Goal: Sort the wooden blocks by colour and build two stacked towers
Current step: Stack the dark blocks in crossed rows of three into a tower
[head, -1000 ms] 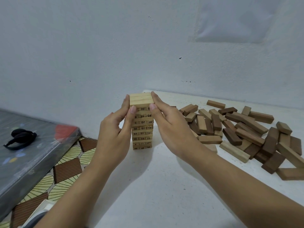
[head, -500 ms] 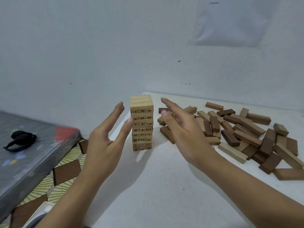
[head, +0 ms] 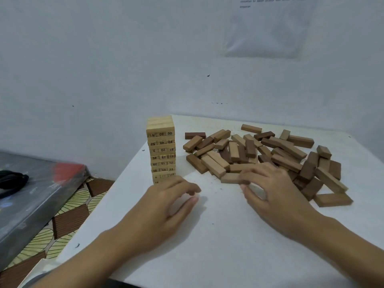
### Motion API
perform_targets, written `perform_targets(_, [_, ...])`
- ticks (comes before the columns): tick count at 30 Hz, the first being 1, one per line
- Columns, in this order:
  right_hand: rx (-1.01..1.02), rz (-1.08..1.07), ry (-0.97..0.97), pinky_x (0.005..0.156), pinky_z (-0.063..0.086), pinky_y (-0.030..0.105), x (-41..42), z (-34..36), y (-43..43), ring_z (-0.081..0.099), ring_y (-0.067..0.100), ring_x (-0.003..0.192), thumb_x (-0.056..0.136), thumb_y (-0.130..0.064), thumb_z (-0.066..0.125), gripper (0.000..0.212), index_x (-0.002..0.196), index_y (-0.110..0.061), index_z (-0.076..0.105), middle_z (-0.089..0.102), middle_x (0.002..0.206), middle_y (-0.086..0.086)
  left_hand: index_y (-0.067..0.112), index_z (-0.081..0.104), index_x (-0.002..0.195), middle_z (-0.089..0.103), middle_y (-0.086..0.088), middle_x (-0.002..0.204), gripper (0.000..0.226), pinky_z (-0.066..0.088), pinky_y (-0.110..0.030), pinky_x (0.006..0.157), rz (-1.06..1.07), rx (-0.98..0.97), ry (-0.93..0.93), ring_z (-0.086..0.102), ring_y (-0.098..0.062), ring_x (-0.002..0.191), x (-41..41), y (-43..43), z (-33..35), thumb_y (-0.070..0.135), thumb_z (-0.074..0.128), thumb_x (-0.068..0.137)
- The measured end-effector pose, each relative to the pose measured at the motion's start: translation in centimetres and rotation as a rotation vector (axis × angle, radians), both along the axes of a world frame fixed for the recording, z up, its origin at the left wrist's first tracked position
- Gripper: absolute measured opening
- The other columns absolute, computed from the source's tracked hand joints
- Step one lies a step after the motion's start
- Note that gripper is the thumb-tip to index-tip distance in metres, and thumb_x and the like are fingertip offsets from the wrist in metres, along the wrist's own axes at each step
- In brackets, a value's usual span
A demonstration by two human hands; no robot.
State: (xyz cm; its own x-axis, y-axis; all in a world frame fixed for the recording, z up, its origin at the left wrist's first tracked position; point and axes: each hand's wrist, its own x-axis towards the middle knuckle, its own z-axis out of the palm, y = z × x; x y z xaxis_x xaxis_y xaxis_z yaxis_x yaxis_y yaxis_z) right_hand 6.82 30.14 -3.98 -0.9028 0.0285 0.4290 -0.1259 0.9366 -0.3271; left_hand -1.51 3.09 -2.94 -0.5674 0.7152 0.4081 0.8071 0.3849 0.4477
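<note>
Block ends of the pale tower [head: 161, 149] read 50, 30, 24, 20.

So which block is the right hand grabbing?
The pale block lying flat at the pile's front edge, on bare table. The right hand pinches its right end; the left hand holds nothing.

Two hands and two forearms are in view. The left hand [head: 164, 206] is just in front of the tower [head: 161, 146]; the right hand [head: 270, 190] is to the tower's right. Both hands are bare: skin shows on fingers, knuckles and wrists. Both forearms are bare from the wrist to the lower picture edge. Fingernails are short where they show, on the left thumb and forefinger. The right hand's nails are too blurred to tell. A grey patch [head: 36, 280] lies well below and left of the tower, at the left forearm's end; whether it is clothing cannot be told.
</note>
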Motion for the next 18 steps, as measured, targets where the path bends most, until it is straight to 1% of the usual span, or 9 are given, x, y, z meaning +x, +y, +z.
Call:
perform_targets(2, [0.055,-0.022,-0.036,0.100,0.041,0.051,0.5,-0.1,0.9,0.049,0.006,0.125,0.099,-0.032,0.056,0.020,0.115,-0.031,0.069,0.060,0.124,-0.020,0.031,0.058,0.137,0.056,0.016,0.128,0.035,0.042,-0.014,0.095,-0.044,-0.098,0.040,0.052,0.000,0.116,-0.1,1.9,-0.4,0.042,0.045,0.106])
perform_targets(4, [0.094,-0.029,-0.051,0.102,0.040,0.051,0.8,-0.1,1.5,0.047,0.008,0.129,0.099,-0.036,0.051,0.027,0.120,-0.030,0.067,0.059,0.129,-0.019,0.028,0.049,0.147,0.048,0.010,0.139,0.042,0.040,-0.017,0.099,-0.072,-0.142,0.098,0.046,-0.005,0.124,-0.6,3.7,-0.6,0.039,0.042,0.107])
perform_targets(8, [0.124,-0.030,-0.046,0.101,0.041,0.050,1.2,-0.6,2.1,0.047,0.010,0.131,0.099,-0.037,0.050,0.031,0.124,-0.028,0.067,0.060,0.131,-0.018,0.019,0.049,0.146,0.049,-0.001,0.142,0.048,0.043,-0.039,0.099,-0.074,-0.202,0.283,0.042,-0.020,0.133,-1.8,6.7,-0.4,0.035,0.034,0.104])
perform_targets(10, [0.106,-0.029,-0.044,0.101,0.039,0.048,1.2,-0.9,2.2,0.046,0.008,0.129,0.100,-0.036,0.050,0.031,0.126,-0.027,0.065,0.059,0.129,-0.018,0.014,0.049,0.147,0.050,-0.007,0.142,0.048,0.042,-0.045,0.100,-0.045,-0.232,0.303,0.043,-0.025,0.134,-2.5,7.8,-0.1,0.031,0.037,0.104])
perform_targets(12, [0.065,-0.037,-0.045,0.101,0.040,0.046,0.9,-0.8,2.1,0.046,0.006,0.124,0.100,-0.037,0.052,0.032,0.127,-0.026,0.065,0.058,0.125,-0.017,0.013,0.047,0.148,0.050,-0.006,0.139,0.045,0.044,-0.044,0.101,-0.073,-0.242,0.257,0.046,-0.024,0.129,-3.0,8.2,-0.3,0.025,0.040,0.105])
perform_targets(14, [0.052,-0.051,-0.046,0.098,0.041,0.046,0.7,-0.8,2.1,0.044,0.005,0.117,0.098,-0.041,0.056,0.034,0.125,-0.025,0.067,0.057,0.117,-0.015,0.012,0.052,0.142,0.051,-0.002,0.132,0.040,0.047,-0.035,0.096,-0.133,-0.202,0.212,0.049,-0.020,0.121,-3.2,8.1,-0.7,0.020,0.045,0.103])
perform_targets(16, [0.050,-0.060,-0.053,0.096,0.042,0.046,0.7,-0.8,2.1,0.044,0.006,0.113,0.096,-0.045,0.057,0.035,0.120,-0.024,0.070,0.056,0.111,-0.013,0.012,0.058,0.138,0.053,0.001,0.131,0.037,0.047,-0.026,0.096,-0.150,-0.144,0.172,0.049,-0.015,0.120,-3.1,7.7,-1.0,0.016,0.051,0.101])
perform_targets(18, [0.032,-0.065,-0.056,0.096,0.042,0.047,0.8,-0.7,2.0,0.046,0.009,0.113,0.095,-0.047,0.056,0.034,0.114,-0.023,0.070,0.057,0.109,-0.014,0.014,0.063,0.136,0.059,0.005,0.129,0.035,0.047,-0.021,0.095,-0.148,-0.071,0.137,0.053,-0.011,0.118,-3.2,7.5,-1.2,0.017,0.055,0.102])
